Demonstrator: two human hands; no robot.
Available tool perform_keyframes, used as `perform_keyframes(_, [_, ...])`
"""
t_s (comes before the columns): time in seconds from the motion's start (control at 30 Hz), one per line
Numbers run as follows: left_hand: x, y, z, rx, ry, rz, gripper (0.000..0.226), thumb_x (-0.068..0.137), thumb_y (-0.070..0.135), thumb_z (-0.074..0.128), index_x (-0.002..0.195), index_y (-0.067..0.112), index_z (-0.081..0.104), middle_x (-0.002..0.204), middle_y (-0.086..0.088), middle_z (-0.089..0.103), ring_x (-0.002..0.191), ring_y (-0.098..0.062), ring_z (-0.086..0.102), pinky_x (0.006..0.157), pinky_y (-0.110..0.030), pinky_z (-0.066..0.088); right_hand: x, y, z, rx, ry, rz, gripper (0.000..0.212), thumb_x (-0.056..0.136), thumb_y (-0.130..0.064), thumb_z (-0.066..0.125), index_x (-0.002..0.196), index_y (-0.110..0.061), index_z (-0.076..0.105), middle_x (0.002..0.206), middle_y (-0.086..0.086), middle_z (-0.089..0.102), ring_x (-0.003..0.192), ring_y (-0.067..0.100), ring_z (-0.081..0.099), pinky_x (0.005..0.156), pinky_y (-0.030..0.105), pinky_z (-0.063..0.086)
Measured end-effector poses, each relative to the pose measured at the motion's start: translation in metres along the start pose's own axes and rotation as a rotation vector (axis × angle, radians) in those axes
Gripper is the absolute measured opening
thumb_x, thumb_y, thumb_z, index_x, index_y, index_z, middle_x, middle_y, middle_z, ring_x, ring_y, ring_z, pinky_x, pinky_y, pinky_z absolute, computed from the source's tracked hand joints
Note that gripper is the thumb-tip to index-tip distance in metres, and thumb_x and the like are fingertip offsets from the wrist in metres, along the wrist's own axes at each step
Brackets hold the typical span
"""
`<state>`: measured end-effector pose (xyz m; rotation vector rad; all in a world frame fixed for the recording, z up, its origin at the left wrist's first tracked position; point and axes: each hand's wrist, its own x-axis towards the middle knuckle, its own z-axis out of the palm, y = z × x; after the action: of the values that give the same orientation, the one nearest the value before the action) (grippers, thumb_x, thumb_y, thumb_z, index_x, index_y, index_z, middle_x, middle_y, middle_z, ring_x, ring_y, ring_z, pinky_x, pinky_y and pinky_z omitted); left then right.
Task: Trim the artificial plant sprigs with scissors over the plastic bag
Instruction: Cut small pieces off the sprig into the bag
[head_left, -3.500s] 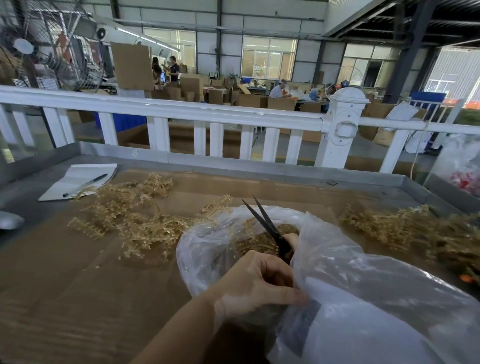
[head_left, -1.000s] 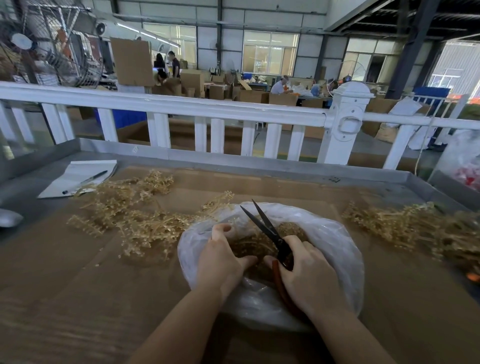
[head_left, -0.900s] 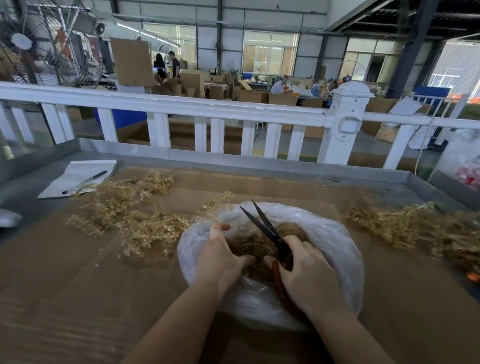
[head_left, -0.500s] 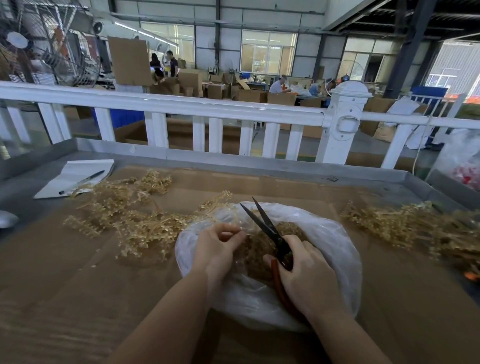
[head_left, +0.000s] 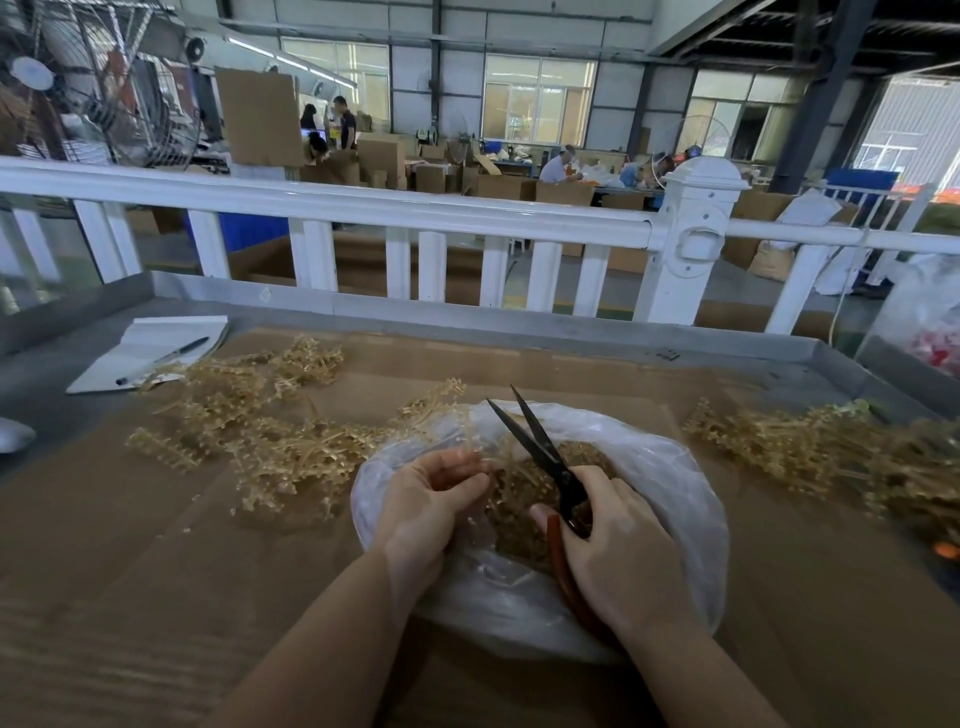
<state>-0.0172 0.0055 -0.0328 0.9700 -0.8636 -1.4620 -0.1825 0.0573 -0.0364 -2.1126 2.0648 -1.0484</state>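
Cardboard-covered table (head_left: 156, 571) before white railing (head_left: 363, 208); right hand (head_left: 618, 551) fingers clamped on scissors (head_left: 540, 447), left hand (head_left: 426, 499) fingers pinching plastic bag (head_left: 670, 467)

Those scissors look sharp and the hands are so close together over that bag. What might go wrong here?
1. The open black blades of the red-handled scissors, gripped by the right hand, point past the left hand, whose fingers curl beside them; a snip might nick a finger.
2. The blades sit just above the thin clear plastic bag; they may cut its rim.
3. Trimmings could fall outside the bag onto the brown cardboard sheet.
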Motion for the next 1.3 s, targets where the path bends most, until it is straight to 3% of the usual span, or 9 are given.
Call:
perform_keyframes(0.17, [0.001,0.000,0.000,-0.022,-0.027,-0.032,0.018,0.084,-0.011,0.058,0.090,0.005,0.061,0.089,-0.012,0.065,0.083,-0.018,0.065,0.069,-0.023,0.057,-0.001,0.000,0.000,-0.015,-0.001,-0.003,0.038,0.086,-0.054,0.056,0.114,-0.029,0.055,0.096,-0.012,0.057,0.094,0.008,0.052,0.079,0.019,0.039])
perform_keyframes(0.3, [-0.001,0.002,0.003,0.034,-0.037,-0.032,0.020,0.086,-0.008,0.059,0.092,0.011,0.056,0.083,-0.011,0.065,0.072,-0.016,0.068,0.061,-0.025,0.057,0.000,-0.001,0.000,-0.020,-0.013,-0.009,0.038,0.087,-0.054,0.054,0.117,-0.029,0.054,0.099,-0.010,0.058,0.097,0.009,0.053,0.083,0.021,0.043])
perform_keyframes(0.4, [-0.002,0.001,0.006,0.042,-0.028,0.002,0.028,0.086,-0.009,0.059,0.093,0.016,0.048,0.078,-0.012,0.066,0.072,-0.020,0.069,0.063,-0.029,0.058,0.000,-0.001,-0.001,-0.033,-0.020,-0.013,0.040,0.088,-0.053,0.055,0.118,-0.028,0.054,0.101,-0.008,0.059,0.100,0.011,0.054,0.083,0.023,0.045])
perform_keyframes(0.53, [-0.004,-0.002,0.010,0.077,-0.054,0.032,0.018,0.088,-0.009,0.055,0.082,0.007,0.058,0.083,-0.009,0.062,0.077,-0.015,0.065,0.069,-0.025,0.058,0.000,-0.001,0.000,-0.032,-0.018,-0.013,0.040,0.087,-0.053,0.056,0.119,-0.027,0.054,0.100,-0.008,0.059,0.099,0.011,0.054,0.084,0.024,0.045])
perform_keyframes(0.63, [-0.005,0.000,0.009,0.068,-0.071,0.030,0.017,0.083,-0.011,0.061,0.090,0.004,0.065,0.088,-0.011,0.066,0.080,-0.018,0.067,0.071,-0.026,0.059,0.001,0.000,0.001,-0.026,-0.007,-0.017,0.038,0.087,-0.051,0.058,0.116,-0.028,0.055,0.098,-0.008,0.059,0.098,0.012,0.054,0.082,0.023,0.045])
perform_keyframes(0.83, [-0.008,0.002,0.010,0.140,-0.099,0.070,0.029,0.077,-0.018,0.062,0.095,0.004,0.065,0.098,-0.015,0.068,0.100,-0.027,0.065,0.088,-0.039,0.055,0.001,0.001,0.002,-0.030,-0.011,-0.021,0.037,0.086,-0.054,0.055,0.113,-0.029,0.055,0.096,-0.011,0.058,0.096,0.011,0.054,0.081,0.024,0.046])
perform_keyframes(1.1, [-0.004,-0.002,0.007,-0.051,-0.072,0.035,0.041,0.081,-0.015,0.061,0.102,0.015,0.043,0.082,-0.008,0.074,0.083,-0.021,0.071,0.078,-0.037,0.058,0.002,0.004,0.001,-0.014,-0.025,-0.051,0.039,0.085,-0.057,0.055,0.115,-0.031,0.055,0.096,-0.014,0.059,0.093,0.004,0.054,0.080,0.016,0.042])
perform_keyframes(1.3, [0.002,-0.002,0.006,-0.174,-0.046,-0.015,0.026,0.081,-0.015,0.058,0.099,0.004,0.058,0.080,-0.008,0.072,0.074,-0.014,0.070,0.059,-0.019,0.055,0.004,0.005,-0.003,0.056,-0.038,-0.038,0.035,0.084,-0.058,0.056,0.111,-0.036,0.053,0.092,-0.017,0.059,0.088,0.004,0.054,0.077,0.021,0.045])
